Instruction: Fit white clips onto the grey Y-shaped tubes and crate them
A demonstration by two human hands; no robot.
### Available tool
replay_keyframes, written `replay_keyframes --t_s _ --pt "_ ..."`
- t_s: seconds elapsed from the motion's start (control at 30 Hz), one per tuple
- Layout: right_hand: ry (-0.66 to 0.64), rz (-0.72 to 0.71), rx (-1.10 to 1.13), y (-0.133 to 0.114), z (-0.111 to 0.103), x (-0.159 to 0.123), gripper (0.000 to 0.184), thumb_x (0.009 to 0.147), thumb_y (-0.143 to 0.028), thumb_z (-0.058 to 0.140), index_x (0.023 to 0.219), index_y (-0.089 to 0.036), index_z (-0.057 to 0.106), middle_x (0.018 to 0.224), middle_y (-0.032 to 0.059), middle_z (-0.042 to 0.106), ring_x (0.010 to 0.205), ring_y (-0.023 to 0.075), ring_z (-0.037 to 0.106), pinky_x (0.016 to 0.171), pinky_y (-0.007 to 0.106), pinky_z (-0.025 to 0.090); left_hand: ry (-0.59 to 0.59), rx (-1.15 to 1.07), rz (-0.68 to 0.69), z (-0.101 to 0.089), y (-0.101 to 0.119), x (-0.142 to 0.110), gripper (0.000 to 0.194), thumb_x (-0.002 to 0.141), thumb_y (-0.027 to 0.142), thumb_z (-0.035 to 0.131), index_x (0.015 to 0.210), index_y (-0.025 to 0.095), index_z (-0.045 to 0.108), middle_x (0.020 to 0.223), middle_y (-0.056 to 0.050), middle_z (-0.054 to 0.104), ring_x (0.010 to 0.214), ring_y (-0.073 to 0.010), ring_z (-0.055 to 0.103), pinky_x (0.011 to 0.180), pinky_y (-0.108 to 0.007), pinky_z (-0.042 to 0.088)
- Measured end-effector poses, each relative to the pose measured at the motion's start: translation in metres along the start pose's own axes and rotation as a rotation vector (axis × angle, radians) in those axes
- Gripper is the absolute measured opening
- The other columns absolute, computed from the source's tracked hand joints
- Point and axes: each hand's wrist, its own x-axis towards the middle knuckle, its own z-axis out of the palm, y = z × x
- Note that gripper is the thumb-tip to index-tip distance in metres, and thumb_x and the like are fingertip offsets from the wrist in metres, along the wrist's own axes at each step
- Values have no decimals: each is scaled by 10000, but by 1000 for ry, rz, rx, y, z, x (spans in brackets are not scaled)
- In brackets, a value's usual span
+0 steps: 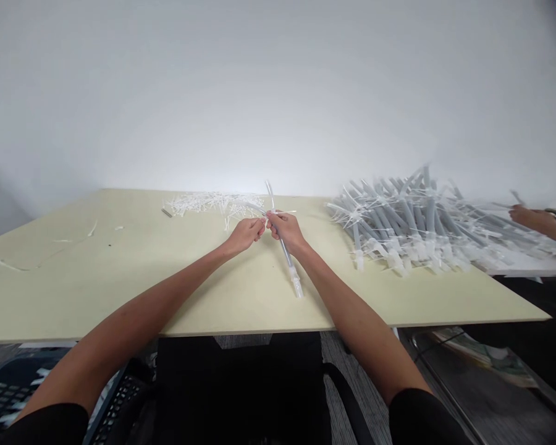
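Observation:
My right hand (287, 230) is closed around a grey flexible tube (285, 250) that slants from the far middle of the table down to a clear white end fitting (297, 285) near me. My left hand (247, 234) is pinched at the same spot on the tube, fingertips touching a thin white cable tie (258, 211) there. Both hands meet over the pale yellow table (120, 272). Just beyond them lies a scatter of loose white cable ties (213, 202).
A big heap of grey tubes with white ties (417, 222) covers the table's right part. Another person's hand (537, 220) works at the far right edge. A black crate (9, 389) stands on the floor at lower left. Stray tie offcuts (9, 266) lie at left.

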Motion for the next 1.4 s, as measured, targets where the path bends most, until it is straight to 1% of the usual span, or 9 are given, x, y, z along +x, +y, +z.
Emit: replay_keyframes --t_s 0.17,0.3,0.37,0.43,0.57,0.83,1.1,1.27,1.4 --pt "61 -72 -179 -1 -1 0 414 757 -494 586 528 -152 543 513 -6 467 400 61 397 369 202 302 -3 -19 -12 -1 0 0 417 859 455 361 564 171 443 535 5 453 541 -120 444 575 -261 353" --pt "21 2 -1 -6 0 -1 400 758 -493 590 569 -144 546 548 3 482 407 57 387 356 198 290 -36 -178 -47 -5 0 2 417 846 514 392 727 154 565 676 -29 539 642 -134 502 648 -277 394" --pt "-8 26 79 -8 3 -3 387 754 -488 597 594 -139 554 577 11 500 417 55 392 351 194 286 -32 -274 -68 -6 0 3 400 827 529 433 830 154 571 808 -53 576 718 -143 532 679 -283 412" --pt "-35 32 122 -8 6 -4 375 745 -479 612 607 -134 562 610 20 517 428 54 402 348 190 286 -42 -335 -61 -7 1 3 384 805 530 477 837 156 554 872 -64 585 771 -149 549 710 -290 422" --pt "-76 49 128 -8 10 -7 382 737 -470 624 584 -125 565 598 18 512 426 50 388 347 190 282 -57 -353 -30 -8 0 4 347 771 501 540 755 155 530 818 -49 586 776 -151 560 742 -307 425" --pt "-97 87 273 -8 10 -8 309 732 -413 651 674 -117 587 648 14 521 449 46 391 355 184 257 -3 -365 33 -4 -4 7 283 780 435 558 756 154 532 786 -38 593 761 -140 554 793 -332 424" --pt "-88 141 308 -6 10 -7 318 714 -431 658 665 -132 559 648 2 525 451 38 367 363 187 248 57 -290 62 0 -2 7 294 806 444 524 751 155 512 741 -19 562 713 -120 521 729 -282 428" --pt "-63 191 326 -8 10 -5 301 726 -421 633 668 -141 538 644 -4 525 450 39 353 364 186 252 -2 -338 -44 -2 -6 6 382 810 537 478 804 158 525 770 -28 553 681 -119 521 671 -278 444" --pt "-61 210 364 -8 7 -4 268 739 -399 616 712 -144 538 651 -6 522 449 39 351 359 180 253 -121 -340 -128 -6 -14 4 488 827 599 385 699 151 531 629 -20 512 617 -129 509 653 -293 436"
